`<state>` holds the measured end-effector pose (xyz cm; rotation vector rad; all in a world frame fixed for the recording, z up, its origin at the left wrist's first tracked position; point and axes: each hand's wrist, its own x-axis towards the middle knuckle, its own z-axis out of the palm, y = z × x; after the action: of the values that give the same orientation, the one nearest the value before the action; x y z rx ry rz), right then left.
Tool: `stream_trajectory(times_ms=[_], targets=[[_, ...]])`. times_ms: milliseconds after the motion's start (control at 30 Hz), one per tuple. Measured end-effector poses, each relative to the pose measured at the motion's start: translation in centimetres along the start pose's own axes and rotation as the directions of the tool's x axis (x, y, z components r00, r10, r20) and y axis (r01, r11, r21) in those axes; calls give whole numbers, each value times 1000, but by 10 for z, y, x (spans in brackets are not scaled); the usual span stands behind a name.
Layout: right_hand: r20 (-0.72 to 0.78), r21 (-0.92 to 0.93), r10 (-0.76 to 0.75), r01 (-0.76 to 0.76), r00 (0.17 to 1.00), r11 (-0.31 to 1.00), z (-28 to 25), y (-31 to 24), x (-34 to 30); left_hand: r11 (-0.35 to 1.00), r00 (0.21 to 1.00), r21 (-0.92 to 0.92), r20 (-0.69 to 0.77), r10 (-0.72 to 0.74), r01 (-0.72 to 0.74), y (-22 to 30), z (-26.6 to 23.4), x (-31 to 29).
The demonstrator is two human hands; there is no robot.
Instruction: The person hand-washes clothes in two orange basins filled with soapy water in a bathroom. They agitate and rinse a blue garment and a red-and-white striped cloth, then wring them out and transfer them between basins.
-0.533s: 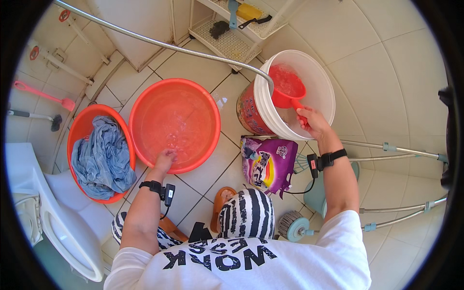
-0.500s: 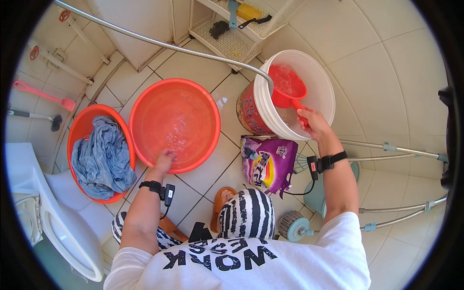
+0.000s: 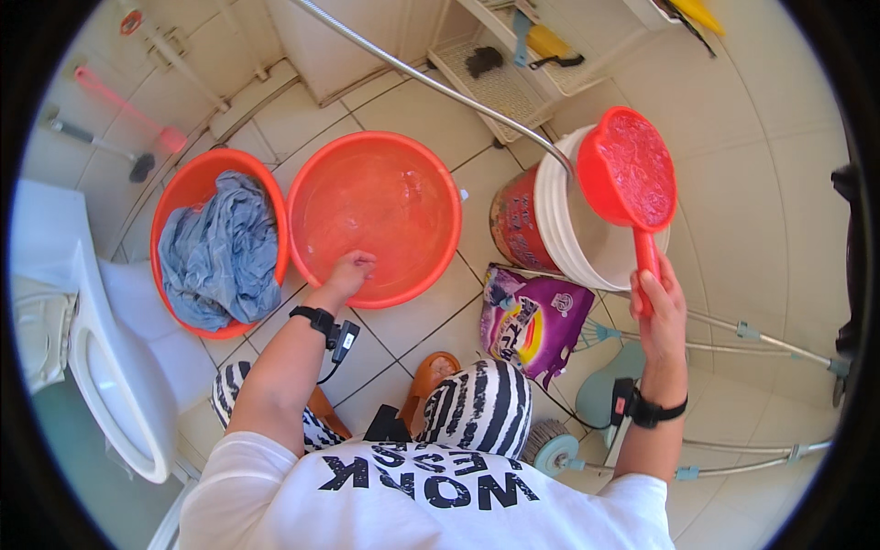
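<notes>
A red water dipper [image 3: 632, 170], full of water, is held over the mouth of a white-lined bucket [image 3: 559, 215]. My right hand [image 3: 658, 307] is wrapped round its handle. Over the near rim of the orange-red basin [image 3: 298, 220], which has clear water in it, hovers my left hand [image 3: 351, 275]. Its fingers are curled together and nothing shows in them. Against that basin's left side stands a second orange-red basin [image 3: 163, 229], heaped with wet-looking blue-grey cloth [image 3: 220, 252]. The bucket's inside is partly hidden behind the dipper.
A purple detergent bag [image 3: 541, 316] stands before the bucket. A metal hose [image 3: 440, 82] runs overhead into the bucket. A white rack [image 3: 467, 82] is behind, a white washbasin [image 3: 119, 367] at left. A round brush [image 3: 555, 449] and metal poles [image 3: 761, 335] lie at right.
My right hand has lifted the dipper up out of the bucket with water in it. My left hand has come up from the water to above the basin's near rim. The view has shifted.
</notes>
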<state>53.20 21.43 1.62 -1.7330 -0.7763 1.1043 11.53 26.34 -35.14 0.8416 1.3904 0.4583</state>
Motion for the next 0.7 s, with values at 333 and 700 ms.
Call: stream_trajectory(times_ms=[333, 700], targets=[[205, -90, 56, -38, 977, 995, 50, -30, -78, 978, 987, 132, 31, 157, -160, 31, 36, -26], [379, -427, 229, -50, 896, 903, 109, 31, -70, 990, 999, -133, 28, 40, -36, 43, 56, -39]])
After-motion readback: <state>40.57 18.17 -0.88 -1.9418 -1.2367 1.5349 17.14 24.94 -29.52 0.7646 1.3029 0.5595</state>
